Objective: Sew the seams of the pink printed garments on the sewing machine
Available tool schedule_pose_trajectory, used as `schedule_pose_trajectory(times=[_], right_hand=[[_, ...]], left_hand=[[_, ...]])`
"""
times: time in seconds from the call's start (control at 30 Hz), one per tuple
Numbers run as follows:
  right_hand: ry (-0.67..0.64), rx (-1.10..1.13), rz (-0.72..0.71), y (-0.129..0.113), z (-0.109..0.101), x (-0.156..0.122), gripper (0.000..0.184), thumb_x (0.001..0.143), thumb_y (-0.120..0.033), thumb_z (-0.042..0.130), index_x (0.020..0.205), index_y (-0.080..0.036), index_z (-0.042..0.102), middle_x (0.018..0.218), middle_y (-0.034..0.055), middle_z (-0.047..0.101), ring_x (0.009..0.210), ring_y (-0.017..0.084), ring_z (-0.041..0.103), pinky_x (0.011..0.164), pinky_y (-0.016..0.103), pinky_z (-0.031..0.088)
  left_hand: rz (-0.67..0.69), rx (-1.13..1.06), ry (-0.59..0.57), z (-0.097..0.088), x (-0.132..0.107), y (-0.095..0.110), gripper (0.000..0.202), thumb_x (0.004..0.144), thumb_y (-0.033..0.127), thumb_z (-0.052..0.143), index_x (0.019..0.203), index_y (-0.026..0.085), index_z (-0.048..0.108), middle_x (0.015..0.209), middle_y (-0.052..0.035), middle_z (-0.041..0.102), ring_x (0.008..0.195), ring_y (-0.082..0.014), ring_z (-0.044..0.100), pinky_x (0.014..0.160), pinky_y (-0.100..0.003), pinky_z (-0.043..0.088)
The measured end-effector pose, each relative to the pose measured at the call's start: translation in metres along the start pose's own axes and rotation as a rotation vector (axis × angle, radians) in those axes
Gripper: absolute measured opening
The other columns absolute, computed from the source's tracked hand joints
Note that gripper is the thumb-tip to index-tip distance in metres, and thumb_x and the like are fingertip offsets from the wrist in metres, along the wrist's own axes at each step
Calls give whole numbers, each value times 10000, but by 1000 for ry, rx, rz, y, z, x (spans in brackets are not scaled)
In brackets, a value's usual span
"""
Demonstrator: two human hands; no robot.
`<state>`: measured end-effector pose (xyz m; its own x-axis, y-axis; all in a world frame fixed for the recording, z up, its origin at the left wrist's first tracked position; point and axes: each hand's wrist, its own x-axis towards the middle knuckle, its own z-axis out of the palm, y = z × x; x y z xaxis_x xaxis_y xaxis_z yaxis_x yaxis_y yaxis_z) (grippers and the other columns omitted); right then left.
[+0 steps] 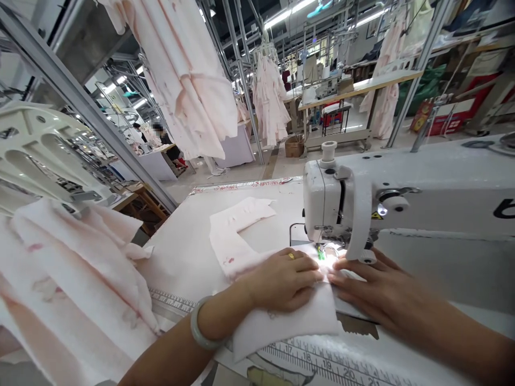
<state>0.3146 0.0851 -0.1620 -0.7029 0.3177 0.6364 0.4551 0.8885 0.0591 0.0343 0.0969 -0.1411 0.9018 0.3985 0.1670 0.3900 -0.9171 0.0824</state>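
A pale pink fabric piece [237, 241] lies on the white sewing table [189, 252], running under the needle of a white sewing machine [402, 198]. My left hand [284, 279], with a ring and a jade bangle on its wrist, lies on the cloth just left of the presser foot [322, 252], fingers bent and pressing down. My right hand [374, 289] lies flat on the cloth to the right of the foot, fingers stretched toward the needle. Both sets of fingertips nearly meet under the machine's light.
A heap of pink fabric pieces [72, 279] hangs at my left. A ruler scale [322, 359] is printed along the table's near edge. Pink garments [193, 80] hang overhead. A person sits at a distant table [161, 155]. Other sewing stations stand at the back.
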Motion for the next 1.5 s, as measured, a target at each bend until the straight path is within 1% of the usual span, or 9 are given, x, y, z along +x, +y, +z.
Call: schedule_pose_trajectory(times=[0.17, 0.33, 0.47, 0.63, 0.83, 1.0, 1.2, 1.37, 1.5], right_hand=[[-102, 107, 78, 0, -1, -3, 392, 1210, -340, 386, 1173, -320, 776, 1099, 7, 827, 904, 196, 799, 1079, 430, 523], [-95, 124, 118, 2, 4, -10, 381, 1184, -366, 461, 1526, -373, 628, 1199, -1, 829, 1014, 209, 804, 1185, 450, 471], [-91, 58, 124, 1, 8, -14, 373, 1185, -413, 473, 1531, -380, 609, 1222, -3, 830, 1095, 253, 794, 1226, 513, 425], [-96, 42, 197, 3, 12, -17, 382, 1147, -461, 544, 1514, -383, 613, 1244, 10, 824, 1063, 309, 794, 1265, 582, 391], [-86, 62, 171, 5, 12, -19, 551, 1166, -533, 494, 1702, -422, 429, 1260, 5, 822, 1079, 306, 801, 1219, 581, 459], [-88, 21, 125, 4, 19, -24, 483, 1181, -549, 474, 1620, -363, 551, 1349, 30, 803, 1132, 277, 795, 1242, 539, 427], [-90, -15, 128, 10, 26, -29, 412, 1158, -561, 519, 1487, -355, 657, 1339, 12, 800, 1161, 298, 779, 1300, 562, 339], [-101, 22, 173, 12, 22, -30, 399, 1130, -527, 555, 1509, -424, 622, 1337, -16, 799, 1150, 328, 785, 1199, 598, 467], [-111, 25, 188, 14, 20, -30, 403, 1139, -543, 527, 1525, -450, 596, 1322, -29, 805, 1126, 329, 797, 1209, 633, 475]], left_hand=[[-48, -60, 1, 1, 2, 2, 310, 1149, 202, 435, 1204, 154, 736, 1282, -113, 793, 1207, -210, 726, 1171, -381, 548], [-16, -15, -2, 1, 1, 3, 323, 1138, 147, 455, 1323, 142, 719, 1357, -107, 785, 1271, -219, 711, 1171, -385, 554], [-11, 31, -47, 1, 2, 5, 308, 1131, 113, 472, 1283, 143, 737, 1324, -87, 804, 1272, -214, 717, 1193, -379, 543], [-78, 66, -19, 4, 6, 2, 346, 1092, 72, 504, 1366, 116, 709, 1439, -133, 754, 1367, -221, 692, 1199, -378, 551], [-87, 45, -1, 7, 6, -4, 381, 1073, 68, 527, 1408, 114, 703, 1476, -148, 736, 1409, -237, 679, 1222, -393, 550], [-66, 70, -17, 6, 6, -4, 364, 1099, 89, 515, 1409, 72, 704, 1486, -168, 729, 1433, -248, 665, 1245, -392, 533], [-148, 63, -65, 8, 8, -6, 411, 1065, 64, 529, 1450, 101, 669, 1564, -170, 674, 1491, -255, 620, 1265, -413, 515], [-239, 20, -87, 11, 10, -10, 511, 1042, 69, 533, 1550, 70, 581, 1628, -173, 619, 1574, -277, 535, 1312, -461, 476], [-262, 24, -88, 10, 11, -10, 523, 1044, 61, 519, 1560, 111, 588, 1636, -159, 615, 1576, -263, 532, 1309, -463, 484]])
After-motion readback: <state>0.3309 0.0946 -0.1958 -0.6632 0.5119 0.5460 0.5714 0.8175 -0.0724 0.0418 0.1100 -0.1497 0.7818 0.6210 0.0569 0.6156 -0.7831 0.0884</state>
